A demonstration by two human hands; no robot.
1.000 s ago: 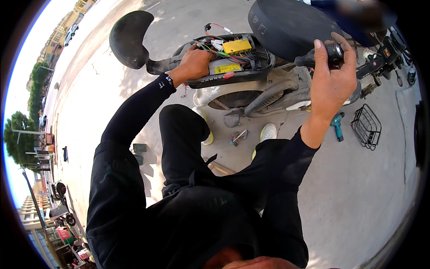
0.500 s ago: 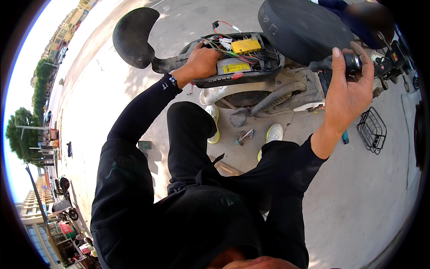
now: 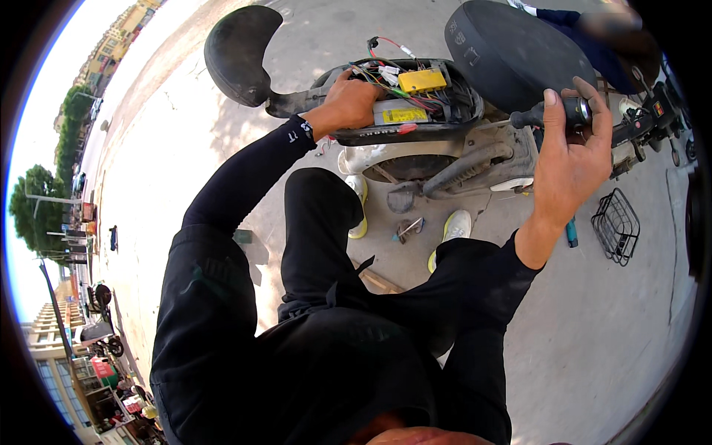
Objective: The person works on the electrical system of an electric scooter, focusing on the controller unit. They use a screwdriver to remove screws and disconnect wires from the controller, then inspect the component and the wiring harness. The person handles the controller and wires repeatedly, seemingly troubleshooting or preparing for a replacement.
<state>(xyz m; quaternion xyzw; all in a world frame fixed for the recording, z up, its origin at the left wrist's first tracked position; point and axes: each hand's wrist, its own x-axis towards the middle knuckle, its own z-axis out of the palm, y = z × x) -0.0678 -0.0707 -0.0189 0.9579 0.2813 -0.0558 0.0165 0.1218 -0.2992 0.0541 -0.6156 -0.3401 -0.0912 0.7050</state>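
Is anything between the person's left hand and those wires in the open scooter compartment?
Nothing visible. The left hand rests on the compartment rim, right beside the wires; the raised seat stands clear.

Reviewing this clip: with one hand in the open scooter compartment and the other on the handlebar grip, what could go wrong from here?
The left hand rests at the open compartment beside loose coloured wires; it might snag or dislodge one. The right hand wraps the handlebar grip; a twist could perhaps jolt the scooter. Pliers lie on the pavement near the feet, a possible trip.
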